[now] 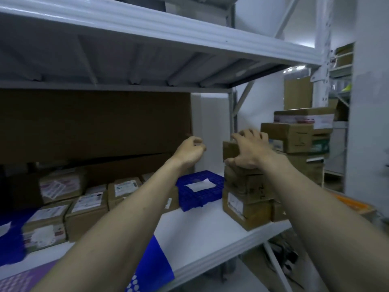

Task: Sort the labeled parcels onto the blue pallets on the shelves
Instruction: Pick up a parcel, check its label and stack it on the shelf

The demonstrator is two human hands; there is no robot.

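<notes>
My right hand [249,149] grips a small brown parcel [230,149] at the top of a stack of cardboard parcels [247,199] on the right end of the white shelf [210,232]. My left hand [190,151] hovers just left of that parcel with fingers loosely curled, holding nothing. A blue pallet [200,189] with a white paper slip on it lies on the shelf below and between my hands. Several labeled brown parcels [86,207] stand in rows on the left part of the shelf.
A big dark cardboard sheet [94,123] leans along the shelf's back. The upper shelf [147,28] hangs low overhead. More boxes [299,135] pile up beyond the right upright. A blue and purple printed sheet [151,266] lies at the front edge.
</notes>
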